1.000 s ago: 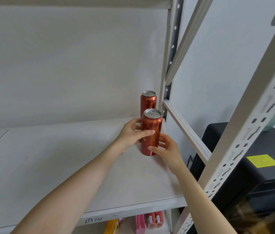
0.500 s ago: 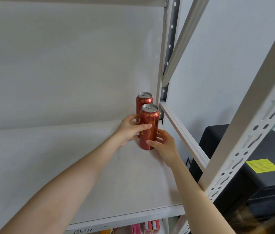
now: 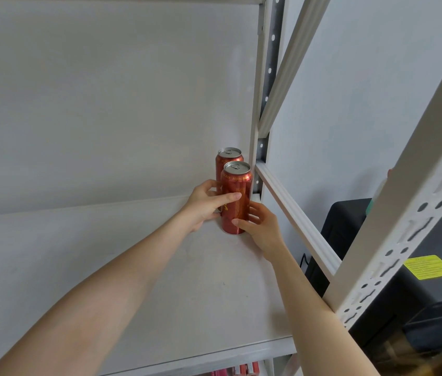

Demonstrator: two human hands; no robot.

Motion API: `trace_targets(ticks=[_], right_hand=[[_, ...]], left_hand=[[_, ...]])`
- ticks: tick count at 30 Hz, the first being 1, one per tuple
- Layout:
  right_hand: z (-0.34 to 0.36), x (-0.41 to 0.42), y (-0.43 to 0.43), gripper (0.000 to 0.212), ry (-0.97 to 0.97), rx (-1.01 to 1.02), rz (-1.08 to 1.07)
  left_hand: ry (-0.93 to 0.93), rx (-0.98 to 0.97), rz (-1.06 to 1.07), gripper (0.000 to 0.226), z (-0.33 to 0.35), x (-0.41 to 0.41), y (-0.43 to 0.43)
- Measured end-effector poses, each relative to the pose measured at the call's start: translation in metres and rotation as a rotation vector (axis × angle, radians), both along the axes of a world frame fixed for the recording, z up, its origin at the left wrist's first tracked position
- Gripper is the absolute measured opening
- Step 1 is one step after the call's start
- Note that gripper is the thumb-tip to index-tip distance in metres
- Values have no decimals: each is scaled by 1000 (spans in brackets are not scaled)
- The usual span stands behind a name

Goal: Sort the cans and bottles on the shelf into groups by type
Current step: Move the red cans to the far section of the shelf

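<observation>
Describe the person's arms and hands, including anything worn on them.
Both are bare. The left forearm and right forearm show no sleeve up to the picture's edge. The left hand and right hand carry no glove, ring, watch or bracelet that shows. The nails in view look short and unpainted.

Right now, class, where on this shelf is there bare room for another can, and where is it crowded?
Bare: the shelf from its left edge to the left hand, and forward to its front lip. Crowded: the back right corner by the post, where it and the right hand grip the front can, the back can behind.
</observation>
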State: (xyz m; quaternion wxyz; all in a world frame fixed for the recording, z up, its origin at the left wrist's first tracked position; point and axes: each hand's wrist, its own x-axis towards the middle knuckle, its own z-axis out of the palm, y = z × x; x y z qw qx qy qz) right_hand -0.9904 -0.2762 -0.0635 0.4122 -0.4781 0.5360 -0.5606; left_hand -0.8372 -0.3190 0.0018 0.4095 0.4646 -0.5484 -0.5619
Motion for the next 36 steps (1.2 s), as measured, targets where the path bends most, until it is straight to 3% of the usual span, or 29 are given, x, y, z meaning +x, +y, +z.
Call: trace_targets(ticks=[17,24,30,36], right_hand=[[-1,1,-4,61,109,31,-76],[4,14,14,61,535,71,-273],[16,30,54,60,1103,-8,-330],[20,57,95,70,1344,-11,-350]], left_hand=[[-78,-58,-24,48,-3,3,-9],[-547,-344,27,56,-12,36,2],[-890,-581,47,51,-16,76,29],[-1244,-745,63,58,-24,116,69]])
